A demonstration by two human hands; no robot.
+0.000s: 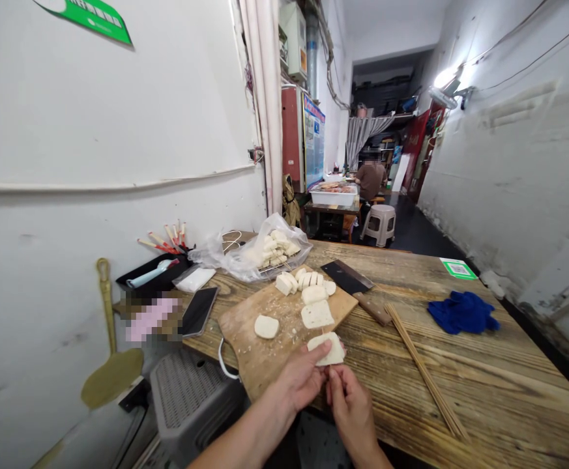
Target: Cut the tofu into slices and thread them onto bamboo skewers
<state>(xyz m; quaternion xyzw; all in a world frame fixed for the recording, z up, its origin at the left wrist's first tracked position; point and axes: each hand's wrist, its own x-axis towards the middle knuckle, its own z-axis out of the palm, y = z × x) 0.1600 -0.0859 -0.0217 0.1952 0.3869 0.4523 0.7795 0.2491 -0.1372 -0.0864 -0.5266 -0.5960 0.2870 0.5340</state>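
My left hand (302, 378) pinches a white slice of rice cake (332, 347) at the near edge of a wooden cutting board (255, 352). Just beneath it, my right hand (349, 398) has its fingertips closed, seemingly on a thin skewer end that is too small to make out. More white slices (316, 314) and a round piece (266, 326) lie on the board. A cleaver (347, 276) with a wooden handle rests at the board's far corner.
A bundle of bamboo skewers (423, 371) lies on the wooden table (484, 378) to the right, with a blue cloth (462, 311) beyond. A plastic bag of slices (269, 251), a phone (199, 310) and a black tray (152, 277) sit left. A person sits far back.
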